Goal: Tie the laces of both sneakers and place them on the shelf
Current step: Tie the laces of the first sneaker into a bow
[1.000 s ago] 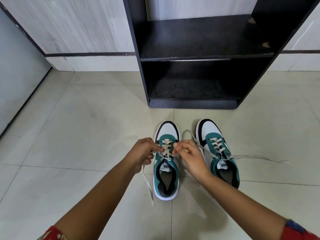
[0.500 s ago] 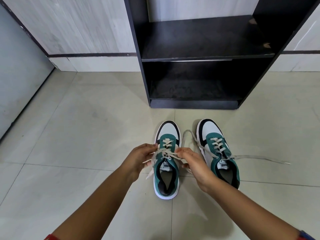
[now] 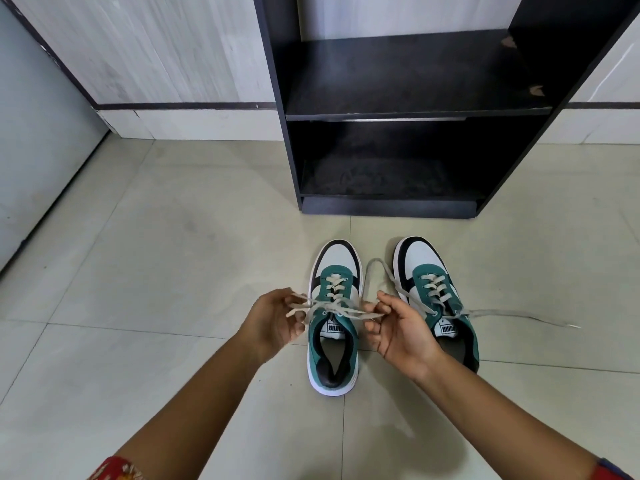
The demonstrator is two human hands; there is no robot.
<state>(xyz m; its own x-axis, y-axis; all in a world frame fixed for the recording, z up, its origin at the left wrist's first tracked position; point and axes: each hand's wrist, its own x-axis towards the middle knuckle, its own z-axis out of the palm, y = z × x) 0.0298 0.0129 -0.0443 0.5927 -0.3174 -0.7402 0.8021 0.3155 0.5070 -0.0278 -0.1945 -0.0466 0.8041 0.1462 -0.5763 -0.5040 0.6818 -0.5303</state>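
**Both hands pulling the laces of the left sneaker**

Head view: two green, white and black sneakers stand side by side on the tiled floor (image 3: 138,271), toes pointing toward a black shelf (image 3: 408,112) that stands against the wall just beyond them. Both boards of the shelf are bare of shoes.

The left sneaker (image 3: 333,344) sits between the two hands. Its lace (image 3: 341,308) is crossed over the tongue near the top eyelets and drawn out to both sides. The left hand (image 3: 273,323) is just beside the sneaker's left edge, its grip narrow, with fingers pinched on one end of the lace. The right hand (image 3: 403,332) is on the other side, palm turned up; its thumb and forefinger pinch the other end of the same lace, while the remaining fingers curl loosely. The lace runs taut between the two grips, lifted slightly above the shoe.

The right sneaker (image 3: 438,299) stands just beside the right hand, partly hidden behind it at the heel. Its lace is untied (image 3: 512,312): one end trails out across the floor to the right, and the other loops off toward the gap between the shoes.

A red patterned sleeve (image 3: 114,469) shows at the lower left edge of the frame.
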